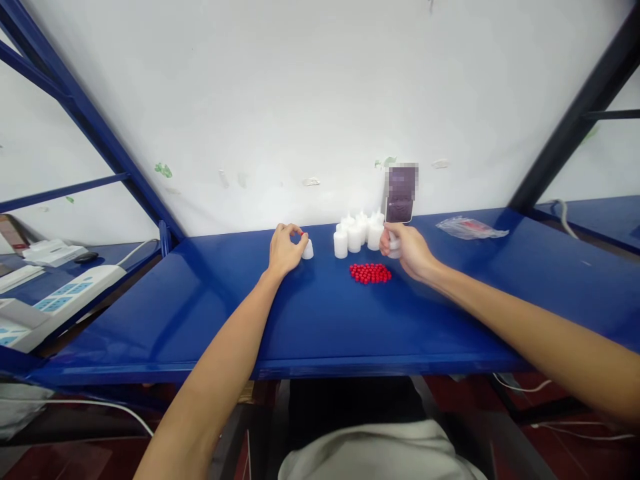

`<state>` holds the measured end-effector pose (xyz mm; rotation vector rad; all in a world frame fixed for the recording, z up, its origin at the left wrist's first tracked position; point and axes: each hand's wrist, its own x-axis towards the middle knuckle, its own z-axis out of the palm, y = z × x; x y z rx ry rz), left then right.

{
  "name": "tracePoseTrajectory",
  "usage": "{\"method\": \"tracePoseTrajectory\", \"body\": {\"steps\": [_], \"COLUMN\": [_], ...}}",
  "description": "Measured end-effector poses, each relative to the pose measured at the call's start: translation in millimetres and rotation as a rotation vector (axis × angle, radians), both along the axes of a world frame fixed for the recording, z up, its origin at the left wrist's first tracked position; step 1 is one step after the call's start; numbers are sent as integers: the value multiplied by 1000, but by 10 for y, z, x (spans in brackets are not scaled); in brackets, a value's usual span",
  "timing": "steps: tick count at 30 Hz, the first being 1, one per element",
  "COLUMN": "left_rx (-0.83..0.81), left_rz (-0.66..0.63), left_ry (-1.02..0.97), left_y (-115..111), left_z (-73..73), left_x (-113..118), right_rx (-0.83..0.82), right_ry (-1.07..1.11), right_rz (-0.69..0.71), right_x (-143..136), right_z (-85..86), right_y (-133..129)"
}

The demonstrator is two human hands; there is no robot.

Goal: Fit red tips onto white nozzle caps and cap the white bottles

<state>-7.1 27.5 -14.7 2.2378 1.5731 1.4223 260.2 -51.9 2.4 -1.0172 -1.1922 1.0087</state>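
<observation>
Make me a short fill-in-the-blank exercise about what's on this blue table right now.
1. The small beads piled between the hands are ____.
2. The left hand touches a single ____ cap.
3. The phone leans against the ____.
4. The clear plastic bag lies to the ____ of the right hand.

Missing words: red; white; wall; right

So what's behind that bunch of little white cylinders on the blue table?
Behind the white cylinders a phone stands upright against the white wall. Its lower edge is covered by the cylinders and the right hand, so what props it is not visible.
</observation>
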Motion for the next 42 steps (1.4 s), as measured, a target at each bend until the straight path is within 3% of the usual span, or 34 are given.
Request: {"method": "tracePoseTrajectory", "body": {"steps": [3, 5, 7, 9, 13, 17, 22, 29, 35, 42], "left_rx": [214, 264, 133, -15, -164, -191, -180, -113, -195, -363], "left_rz": [15, -139, -379, -520, -577, -584, -618, -660, -753, -833], "left_ry": [-56, 13, 208, 389, 584, 617, 476, -208, -223, -314], "left_y": [-107, -224, -354, -464, -551, -504, -459, -698, -827, -857], "left_z": [105, 208, 295, 331, 240, 100, 20, 47, 52, 38], "left_x": [23, 65, 138, 230, 391, 455, 467, 709, 825, 839], "right_rx": [-49, -77, -87, -89, -91, -20, 10, 172, 203, 198], "right_ry": [125, 185, 210, 216, 187, 106, 6, -227, -268, -321], "right_rz": [39, 66, 80, 81, 101, 107, 160, 230, 269, 218], "right_x": [-25, -33, -39, -49, -74, -80, -63, -83, -154, -176], "right_z": [34, 58, 72, 72, 49, 37, 46, -18, -48, 71], "right_y": [-38, -54, -67, -79, -102, -99, -83, -183, -285, -352]}}
